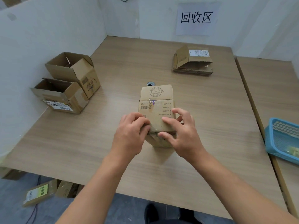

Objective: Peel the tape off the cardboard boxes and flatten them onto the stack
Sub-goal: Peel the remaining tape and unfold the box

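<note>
Both curled round box [156,109], left hand [131,135], right hand [182,135]

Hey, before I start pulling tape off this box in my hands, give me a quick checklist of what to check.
1. Box steadied: ok, right hand grips the cardboard box on the table.
2. Left hand placed: ok, fingers curled on its near top edge.
3. Top stripped: not ok, tape shows by the far flap.
4. Tape end lifted: cannot tell, hidden under those fingers.
5. Flattened stack ready: ok, lies far right.
</note>
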